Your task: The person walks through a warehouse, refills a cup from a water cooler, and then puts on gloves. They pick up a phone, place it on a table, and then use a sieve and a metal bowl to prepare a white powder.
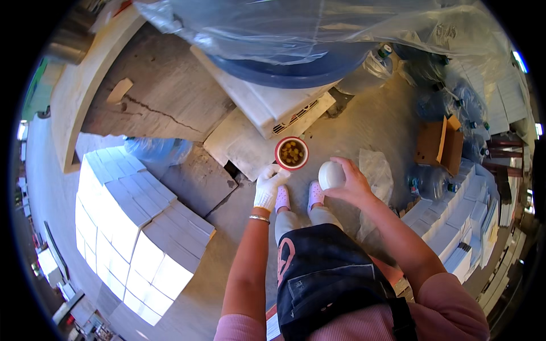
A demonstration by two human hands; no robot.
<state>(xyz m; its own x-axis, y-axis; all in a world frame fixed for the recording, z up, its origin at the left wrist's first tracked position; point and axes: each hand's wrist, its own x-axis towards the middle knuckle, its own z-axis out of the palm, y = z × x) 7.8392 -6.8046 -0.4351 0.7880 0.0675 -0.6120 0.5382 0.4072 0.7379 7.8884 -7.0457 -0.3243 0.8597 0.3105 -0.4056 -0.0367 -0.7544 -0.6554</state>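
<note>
My left hand [269,186], in a white knit glove, is closed around a red-rimmed mug [292,166] with a pale inner wall. Dark brown liquid with several yellowish bits [292,153] floating in it fills the mug. To the right, my bare right hand [354,184] grips a round white lid [330,175] by its edge, apart from the mug. Below both hands are my pink clogs [315,194] and my dark apron [335,278].
Stacked white boxes [142,227] stand at the left. A white appliance [267,108] with a vent lies ahead, under a blue plastic-covered tub [290,71]. On the right are an open cardboard box [441,142], clear water jugs [429,182] and crumpled plastic [374,176].
</note>
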